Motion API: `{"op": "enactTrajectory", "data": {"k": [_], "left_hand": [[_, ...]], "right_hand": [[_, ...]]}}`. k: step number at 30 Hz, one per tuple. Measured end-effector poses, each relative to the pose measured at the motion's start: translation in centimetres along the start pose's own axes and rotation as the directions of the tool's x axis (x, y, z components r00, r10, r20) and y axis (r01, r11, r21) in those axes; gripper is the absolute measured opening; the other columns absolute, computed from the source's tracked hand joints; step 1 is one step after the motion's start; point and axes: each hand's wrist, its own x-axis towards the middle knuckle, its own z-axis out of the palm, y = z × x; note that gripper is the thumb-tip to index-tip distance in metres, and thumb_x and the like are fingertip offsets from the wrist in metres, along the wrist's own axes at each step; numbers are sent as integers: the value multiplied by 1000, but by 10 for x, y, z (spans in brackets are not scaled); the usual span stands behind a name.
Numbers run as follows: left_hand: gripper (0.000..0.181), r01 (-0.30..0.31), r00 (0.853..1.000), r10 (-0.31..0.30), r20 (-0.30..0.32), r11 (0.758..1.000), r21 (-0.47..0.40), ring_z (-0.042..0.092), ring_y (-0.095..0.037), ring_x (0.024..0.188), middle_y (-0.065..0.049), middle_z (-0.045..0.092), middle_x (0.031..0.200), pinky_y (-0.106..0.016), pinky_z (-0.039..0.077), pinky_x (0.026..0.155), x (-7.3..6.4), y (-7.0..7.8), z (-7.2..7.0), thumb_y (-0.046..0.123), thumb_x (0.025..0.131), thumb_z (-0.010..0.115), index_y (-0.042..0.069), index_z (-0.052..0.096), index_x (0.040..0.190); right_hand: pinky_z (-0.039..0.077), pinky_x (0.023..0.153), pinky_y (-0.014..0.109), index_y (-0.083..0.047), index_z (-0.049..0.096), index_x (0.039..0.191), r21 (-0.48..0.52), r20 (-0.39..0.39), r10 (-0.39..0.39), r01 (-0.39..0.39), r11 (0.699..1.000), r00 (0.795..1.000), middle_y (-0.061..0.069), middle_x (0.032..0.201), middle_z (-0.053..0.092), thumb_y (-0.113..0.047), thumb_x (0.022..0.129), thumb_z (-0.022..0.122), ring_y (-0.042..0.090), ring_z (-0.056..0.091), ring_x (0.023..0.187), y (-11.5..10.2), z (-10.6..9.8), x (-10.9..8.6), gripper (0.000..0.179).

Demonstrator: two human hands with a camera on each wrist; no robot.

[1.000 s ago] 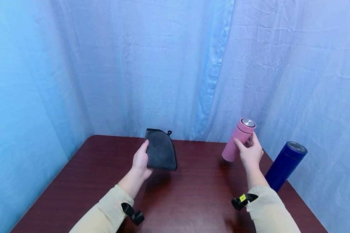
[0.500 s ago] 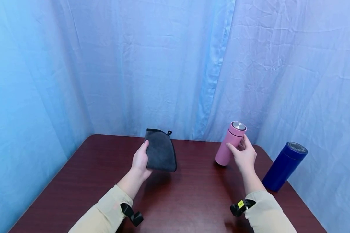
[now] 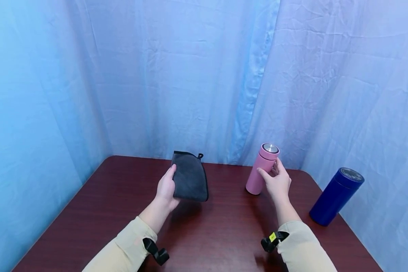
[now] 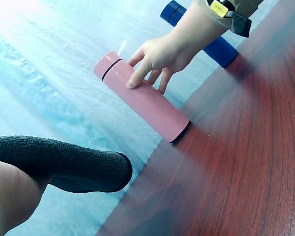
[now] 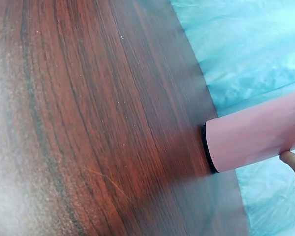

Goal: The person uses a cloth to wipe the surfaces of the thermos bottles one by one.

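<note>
My left hand grips a folded dark grey cloth with black edging and a small loop at its top corner, held above the table. In the left wrist view the cloth sticks out past the hand. Over to the right, my right hand holds a pink thermos bottle between thumb and fingers; its lid has a silver top. The bottle's black base is at the tabletop in the right wrist view, upright; whether it bears fully on the wood I cannot tell.
A dark blue thermos bottle stands near the right edge of the reddish-brown wooden table. Light blue curtains hang behind the table and along both sides. Each sleeve carries a black wrist camera, such as the left one.
My right hand has moved the pink thermos bottle left and down to the table, away from the blue one. The left hand and the cloth have stayed nearly still.
</note>
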Motion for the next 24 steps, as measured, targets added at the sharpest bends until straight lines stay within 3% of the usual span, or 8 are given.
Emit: {"op": "enactTrajectory", "data": {"k": [8,13,19,24], "left_hand": [[60,9,1000,-9,-6,1000,-2,38,-30,139,-7,38,156,-50,33,115,0,-5,-1,46,108,46,23,31,161],[61,15,1000,-15,-5,1000,-1,38,-30,138,-7,39,156,-50,33,115,2,-6,-2,47,107,47,21,32,160],[62,14,1000,-14,-27,1000,11,38,-30,138,-7,39,156,-50,34,114,1,-3,-1,48,106,49,22,33,160],[62,7,1000,-7,1,999,38,37,-30,139,-5,38,157,-50,35,114,-3,0,0,47,107,48,26,30,161]], "right_hand": [[49,102,47,-21,43,157,16,19,-6,6,1000,1000,14,144,57,-26,86,85,31,58,128,-4,5,-3,83],[47,104,49,-22,42,157,-39,10,-3,4,999,1000,12,146,56,-32,87,84,31,57,129,-1,7,-2,82],[42,108,52,-19,35,160,-40,41,17,-15,999,999,14,148,53,-40,84,85,33,54,132,-4,3,-2,94],[46,105,50,-17,32,161,-13,17,3,-3,1000,1000,13,150,51,-40,82,87,31,52,134,-14,-8,-8,99]]}}
